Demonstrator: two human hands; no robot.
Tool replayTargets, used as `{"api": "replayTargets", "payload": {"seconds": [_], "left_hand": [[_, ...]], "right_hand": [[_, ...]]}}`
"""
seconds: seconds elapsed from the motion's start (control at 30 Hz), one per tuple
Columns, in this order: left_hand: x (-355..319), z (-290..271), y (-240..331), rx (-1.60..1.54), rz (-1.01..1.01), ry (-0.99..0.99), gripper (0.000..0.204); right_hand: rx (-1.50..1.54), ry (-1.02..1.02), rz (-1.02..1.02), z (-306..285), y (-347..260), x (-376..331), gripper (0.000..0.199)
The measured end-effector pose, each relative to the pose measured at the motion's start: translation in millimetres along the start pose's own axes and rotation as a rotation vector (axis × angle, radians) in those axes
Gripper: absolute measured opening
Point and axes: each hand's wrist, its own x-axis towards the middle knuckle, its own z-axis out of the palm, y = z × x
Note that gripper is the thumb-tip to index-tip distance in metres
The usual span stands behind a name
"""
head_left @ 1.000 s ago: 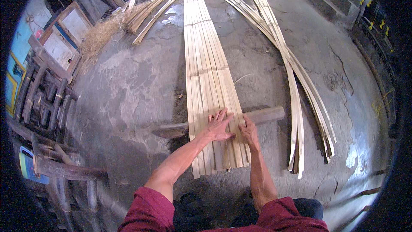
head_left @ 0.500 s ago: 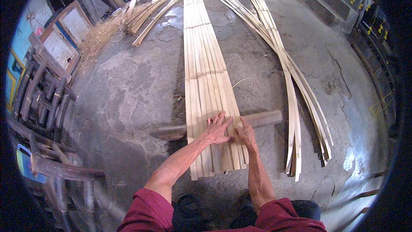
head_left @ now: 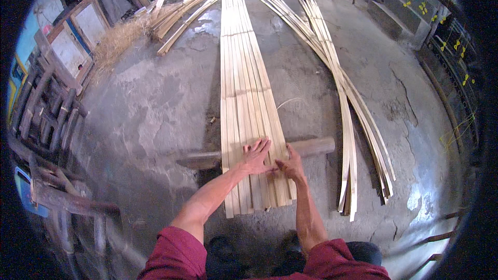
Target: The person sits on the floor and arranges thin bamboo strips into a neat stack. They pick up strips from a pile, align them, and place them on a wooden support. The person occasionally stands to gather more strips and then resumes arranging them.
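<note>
Long pale bamboo strips lie side by side in a flat, narrow panel running away from me, their near ends resting across a thick bamboo pole. On top of them, near that pole, my left hand presses flat with its fingers spread. At the panel's right edge, my right hand grips the outer strips, thumb over the top and a finger along the side. Its remaining fingers are partly hidden. Both thumbs come close together above the strips.
To the right, more loose bamboo strips lie crossed on the concrete floor. Another bundle of strips rests at the far left beside a heap of shavings. Dark bamboo frames stand along the left side.
Both hands have shifted slightly left together with the whole view. My left hand stays spread on the strips and my right hand stays at their right edge.
</note>
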Motion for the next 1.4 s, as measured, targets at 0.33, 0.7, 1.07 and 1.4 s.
{"api": "replayTargets", "payload": {"seconds": [0.33, 0.7, 1.07, 1.4], "left_hand": [[-1.1, 15.2, -10.4, 0.050, 0.061, 0.039, 0.094], [-2.9, 14.7, -11.2, -0.005, 0.075, 0.064, 0.094], [-3.3, 5.1, -5.2, -0.010, 0.035, 0.012, 0.091], [-3.8, 14.1, -7.8, 0.040, 0.052, 0.085, 0.093]], "right_hand": [[-0.056, -0.038, 0.059, -4.1, -2.9, -1.9, 0.071], [-0.052, -0.006, 0.094, 1.5, -9.7, 2.8, 0.066], [-0.167, 0.107, -0.165, 1.5, 6.5, 1.3, 0.055], [-0.133, 0.081, -0.017, 0.6, 1.0, -2.4, 0.048]]}}
